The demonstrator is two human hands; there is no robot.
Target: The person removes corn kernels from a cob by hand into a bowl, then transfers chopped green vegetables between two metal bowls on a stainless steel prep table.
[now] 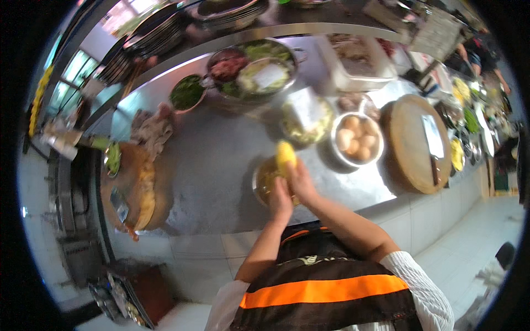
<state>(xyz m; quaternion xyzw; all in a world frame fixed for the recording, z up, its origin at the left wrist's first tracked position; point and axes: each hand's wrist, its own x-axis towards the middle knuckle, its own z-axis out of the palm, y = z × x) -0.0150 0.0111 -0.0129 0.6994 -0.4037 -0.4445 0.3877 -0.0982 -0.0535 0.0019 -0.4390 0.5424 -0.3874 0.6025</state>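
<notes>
A yellow ear of corn (285,156) stands tilted upright between my hands. My right hand (303,184) grips its side from the right. My left hand (281,201) closes around its lower end, which is partly hidden by the fingers. Under both hands sits a round metal bowl (256,186) with yellowish contents, blurred and partly covered by my hands. Just beyond, to the right, is a metal pot (336,154) of brown eggs (359,137). Beside that pot lies a heap of pale green shredded vegetable (295,131), with a white sheet (305,109) over it.
A round wooden chopping board (408,153) at right carries a cleaver (433,136). Another board (114,159) at left holds a second cleaver (119,205). Bowls of greens (187,93), a large basin (296,68) and a white tub (368,85) line the back, below a shelf (314,28).
</notes>
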